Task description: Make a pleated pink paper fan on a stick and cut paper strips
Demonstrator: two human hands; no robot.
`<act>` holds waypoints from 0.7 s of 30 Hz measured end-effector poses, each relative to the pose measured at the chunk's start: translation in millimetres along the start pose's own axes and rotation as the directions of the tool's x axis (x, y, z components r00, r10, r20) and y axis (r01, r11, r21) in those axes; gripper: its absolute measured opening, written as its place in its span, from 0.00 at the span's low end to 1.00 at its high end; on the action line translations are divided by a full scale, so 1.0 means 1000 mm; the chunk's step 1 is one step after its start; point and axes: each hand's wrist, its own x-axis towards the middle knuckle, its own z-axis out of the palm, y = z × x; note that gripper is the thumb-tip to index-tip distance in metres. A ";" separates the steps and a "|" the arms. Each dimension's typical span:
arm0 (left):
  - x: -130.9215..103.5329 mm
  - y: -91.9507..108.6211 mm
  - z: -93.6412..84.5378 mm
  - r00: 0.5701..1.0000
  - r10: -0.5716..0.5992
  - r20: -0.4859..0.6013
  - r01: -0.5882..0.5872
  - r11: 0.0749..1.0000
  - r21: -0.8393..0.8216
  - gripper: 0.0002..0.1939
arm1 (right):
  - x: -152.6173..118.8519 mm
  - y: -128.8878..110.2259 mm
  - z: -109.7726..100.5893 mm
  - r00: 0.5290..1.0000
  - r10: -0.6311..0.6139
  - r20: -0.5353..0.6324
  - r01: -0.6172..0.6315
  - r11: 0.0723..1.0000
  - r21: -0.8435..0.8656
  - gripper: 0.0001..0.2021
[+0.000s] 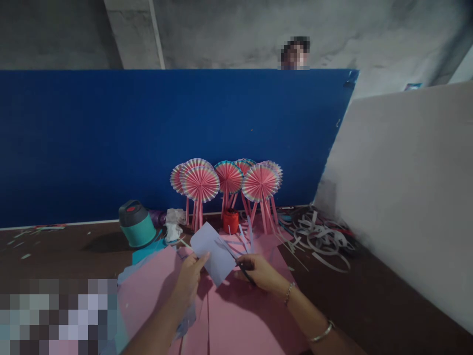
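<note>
A pale lavender sheet of paper (209, 249) is pinched at its lower left edge by my left hand (192, 270), thumb on top. My right hand (256, 270) is closed around the dark handles of a pair of scissors (242, 268). The scissor blades lie at the paper's right side, pointing up and left; whether they are cutting through it I cannot tell. Beneath both hands lie large pink paper sheets (254, 315). Narrow lavender paper strips (244, 236) lie just beyond the paper. A bracelet and a bangle circle my right wrist and forearm.
Several pleated pink paper rosettes (200, 184) lean against a blue partition (148, 133). A red spool-like item (231, 222) stands before them. At left sits a teal and black container (137, 224); at right, a heap of white strips (325, 236). A person's head (294, 53) shows above the partition.
</note>
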 end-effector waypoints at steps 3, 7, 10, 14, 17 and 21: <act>0.001 -0.002 -0.002 0.999 -0.002 0.036 0.002 1.000 0.000 0.21 | 0.001 0.002 -0.001 1.000 0.011 -0.012 -0.011 1.000 0.004 0.17; 0.000 -0.002 -0.002 0.999 -0.017 0.043 0.017 1.000 0.008 0.19 | 0.003 0.005 -0.001 1.000 0.018 -0.017 -0.019 1.000 -0.009 0.16; 0.000 -0.001 -0.001 0.999 -0.012 0.049 0.011 1.000 0.022 0.18 | 0.003 0.007 -0.001 1.000 0.023 -0.010 -0.024 1.000 -0.014 0.16; 0.000 -0.002 -0.001 0.998 -0.017 0.065 0.017 1.000 0.006 0.20 | 0.002 0.002 0.000 1.000 0.008 0.007 -0.008 1.000 -0.026 0.16; 0.002 -0.006 -0.003 0.996 -0.021 0.085 0.022 1.000 -0.019 0.21 | 0.000 -0.003 0.001 1.000 -0.010 0.000 0.010 0.999 -0.042 0.19; 0.004 -0.009 -0.004 0.993 -0.012 0.121 0.015 1.000 -0.025 0.20 | -0.001 -0.002 0.001 1.000 0.012 -0.027 -0.012 1.000 -0.004 0.32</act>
